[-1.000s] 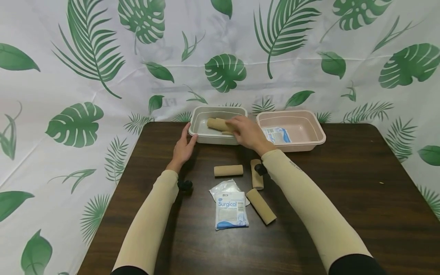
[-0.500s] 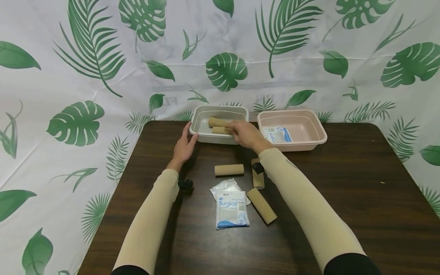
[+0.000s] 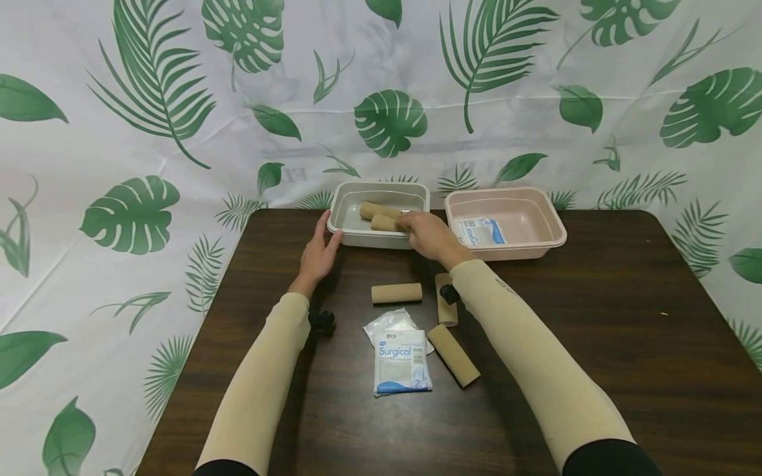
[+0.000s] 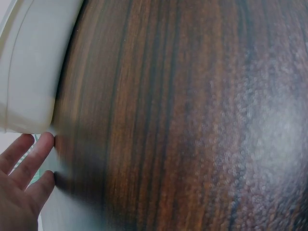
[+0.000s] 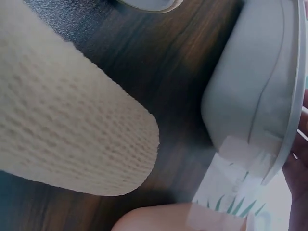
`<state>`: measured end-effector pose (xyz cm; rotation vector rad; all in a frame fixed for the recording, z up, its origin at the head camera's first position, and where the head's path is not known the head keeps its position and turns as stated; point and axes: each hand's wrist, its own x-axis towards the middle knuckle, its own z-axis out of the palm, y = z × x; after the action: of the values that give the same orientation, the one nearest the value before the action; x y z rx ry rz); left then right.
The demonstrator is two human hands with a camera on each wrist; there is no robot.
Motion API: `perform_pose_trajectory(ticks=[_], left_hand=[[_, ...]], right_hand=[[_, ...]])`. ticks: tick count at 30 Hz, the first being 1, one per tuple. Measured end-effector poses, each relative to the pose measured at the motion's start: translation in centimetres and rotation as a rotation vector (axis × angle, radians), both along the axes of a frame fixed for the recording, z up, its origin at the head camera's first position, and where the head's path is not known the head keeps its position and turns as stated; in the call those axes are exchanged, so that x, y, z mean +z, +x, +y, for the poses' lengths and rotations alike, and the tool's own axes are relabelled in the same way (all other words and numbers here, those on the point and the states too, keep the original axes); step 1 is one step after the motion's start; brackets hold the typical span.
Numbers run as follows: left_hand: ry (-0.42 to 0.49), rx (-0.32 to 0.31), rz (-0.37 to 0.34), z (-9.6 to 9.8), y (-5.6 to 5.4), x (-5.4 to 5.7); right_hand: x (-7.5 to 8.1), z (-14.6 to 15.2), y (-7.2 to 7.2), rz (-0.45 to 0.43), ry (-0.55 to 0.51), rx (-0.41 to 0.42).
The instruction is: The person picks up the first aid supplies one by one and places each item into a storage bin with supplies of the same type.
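Note:
My right hand [image 3: 430, 235] reaches over the front of a light grey plastic basin [image 3: 348, 233] and holds the end of a cardboard tube [image 3: 385, 223] inside it. Behind that lies another cardboard tube [image 3: 372, 210] in the basin. My left hand [image 3: 318, 254] touches the basin's left end, its thumb at the front rim. In the left wrist view, the left hand's extended fingers [image 4: 32, 161] meet the basin corner. The right wrist view shows the grey basin's wall [image 5: 240, 91] and the knitted sleeve [image 5: 86, 110]; the held tube is out of sight there.
A pink basin [image 3: 538, 221] stands to the right, with a blue-and-white Surgical packet [image 3: 479, 231] inside. On the dark table [image 3: 601, 330] lie loose cardboard tubes [image 3: 396, 293], [image 3: 445, 311], [image 3: 454, 356]. A Surgical packet [image 3: 402, 362] overlaps a clear-white packet [image 3: 389, 322].
Inside the grey basin, my right hand has shifted slightly downward, and the front tube now shows in its fingers. My left hand stays at the basin's end.

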<state>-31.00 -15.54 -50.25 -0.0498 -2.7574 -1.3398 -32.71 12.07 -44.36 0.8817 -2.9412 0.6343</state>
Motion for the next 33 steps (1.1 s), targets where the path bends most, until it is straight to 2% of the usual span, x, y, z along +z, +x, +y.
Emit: perform_pose_trajectory(ticks=[4,10,17,20,24,33], left_hand=[[-0.001,-0.002,0.002,-0.1,-0.1,-0.1],[0.004,-0.007,0.008,0.1,0.0,0.0],[0.004,-0.006,0.004,0.0,0.1,0.2],[0.004,-0.01,0.007,0.0,0.1,0.2],[0.011,-0.01,0.021,0.0,0.1,0.3],[-0.03,-0.028,0.008,-0.1,0.3,0.6]], right_hand=[[-0.1,0.4,0.3,0.027,-0.06,-0.016],[0.4,1.4,1.2,0.027,-0.084,-0.001],[1.6,3.2,3.5,0.1,-0.131,0.062],[2.3,4.1,4.9,0.117,-0.145,0.095],[2.7,5.5,7.4,0.08,-0.152,0.122],[0.9,8.7,14.1,0.002,-0.145,0.079]])
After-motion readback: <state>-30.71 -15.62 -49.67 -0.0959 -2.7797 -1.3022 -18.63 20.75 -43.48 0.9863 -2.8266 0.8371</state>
